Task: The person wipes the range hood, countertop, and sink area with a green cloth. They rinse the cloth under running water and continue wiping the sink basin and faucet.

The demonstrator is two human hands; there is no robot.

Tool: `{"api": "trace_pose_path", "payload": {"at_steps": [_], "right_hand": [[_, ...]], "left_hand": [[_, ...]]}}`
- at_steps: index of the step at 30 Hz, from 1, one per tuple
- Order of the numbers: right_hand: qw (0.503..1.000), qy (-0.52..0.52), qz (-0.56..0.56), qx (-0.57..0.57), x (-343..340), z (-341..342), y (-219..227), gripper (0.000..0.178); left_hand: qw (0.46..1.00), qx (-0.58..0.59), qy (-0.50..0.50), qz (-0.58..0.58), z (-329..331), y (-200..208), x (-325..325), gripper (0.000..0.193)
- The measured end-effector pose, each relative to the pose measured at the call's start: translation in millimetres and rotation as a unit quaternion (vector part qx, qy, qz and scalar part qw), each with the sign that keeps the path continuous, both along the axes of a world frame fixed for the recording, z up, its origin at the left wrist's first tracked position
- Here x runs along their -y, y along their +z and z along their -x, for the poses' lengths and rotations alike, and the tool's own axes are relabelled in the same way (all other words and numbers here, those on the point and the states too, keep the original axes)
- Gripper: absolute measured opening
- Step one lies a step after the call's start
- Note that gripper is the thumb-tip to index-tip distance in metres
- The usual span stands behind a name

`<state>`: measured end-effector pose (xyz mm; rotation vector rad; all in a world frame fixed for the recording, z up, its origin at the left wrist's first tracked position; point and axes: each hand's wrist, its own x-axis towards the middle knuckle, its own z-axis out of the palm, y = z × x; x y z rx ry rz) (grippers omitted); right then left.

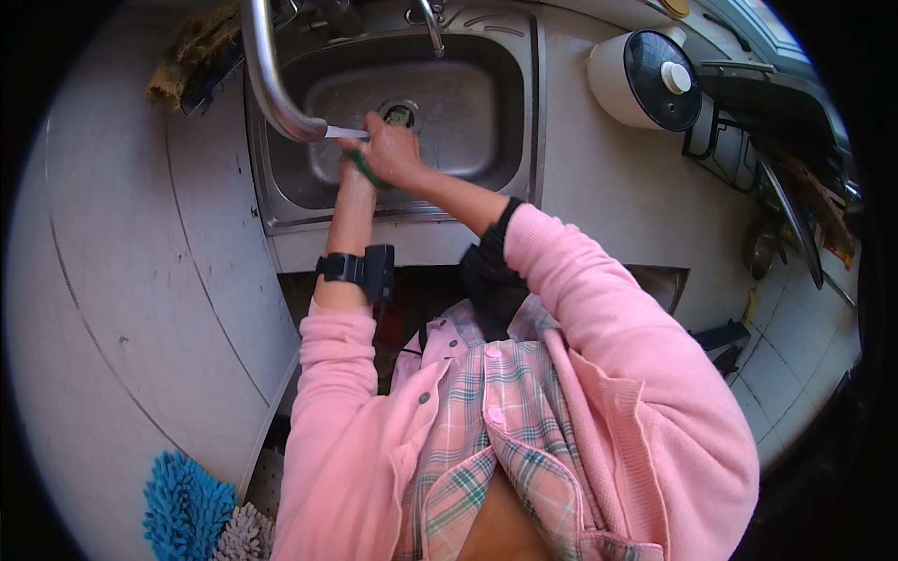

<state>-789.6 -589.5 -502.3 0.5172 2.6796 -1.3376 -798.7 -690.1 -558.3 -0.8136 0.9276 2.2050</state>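
Over the sink (468,140), both of my hands are together under a stream of running water (346,133). The water comes from the end of a curved metal faucet pipe (271,84). My right hand (393,152) lies across my left hand (356,168), its fingers seeming to wrap round it. Most of the left hand's fingers are hidden or smeared by motion. A green band (367,172), which looks like a bangle, curves at the left wrist. Just beyond the hands, the drain (399,116) holds some green bits.
A second metal spout (431,33) stands at the sink's back. To the right is a white pot with a dark lid (662,80), near a black rack (720,145) with pans. A bristly brown brush (192,56) sits at upper left; blue shaggy cloth (187,507) lies lower left.
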Motion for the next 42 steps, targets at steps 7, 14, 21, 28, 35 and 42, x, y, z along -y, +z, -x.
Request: {"api": "trace_pose_path", "payload": {"at_steps": [7, 14, 21, 28, 35, 42], "right_hand": [[0.976, -0.04, 0.183, 0.114, -21.7, 15.2, -43.0, 0.047], [0.936, -0.011, 0.343, 0.073, -30.4, 36.3, -38.4, 0.043], [0.998, -0.007, 0.061, -0.019, 28.0, -21.4, 6.4, 0.027], [0.997, 0.068, 0.038, -0.018, 6.0, -8.3, 0.4, 0.022], [0.997, -0.014, 0.041, -0.063, 4.0, -0.4, 18.9, 0.021], [0.985, -0.122, 0.113, -0.05, -15.4, 22.5, 8.2, 0.036]], "left_hand": [[0.998, 0.024, 0.016, 0.063, 1.7, 26.2, -23.5, 0.054], [0.995, 0.047, -0.086, 0.033, -9.8, 78.1, -6.9, 0.091], [0.985, 0.029, -0.106, -0.135, -17.6, 39.9, 8.5, 0.075], [0.999, 0.035, 0.021, 0.003, -10.6, -11.2, 9.9, 0.032], [0.993, 0.031, 0.017, 0.115, 0.2, 9.0, -2.9, 0.035], [0.995, 0.023, 0.026, 0.091, -10.3, 32.5, -24.0, 0.047]]}}
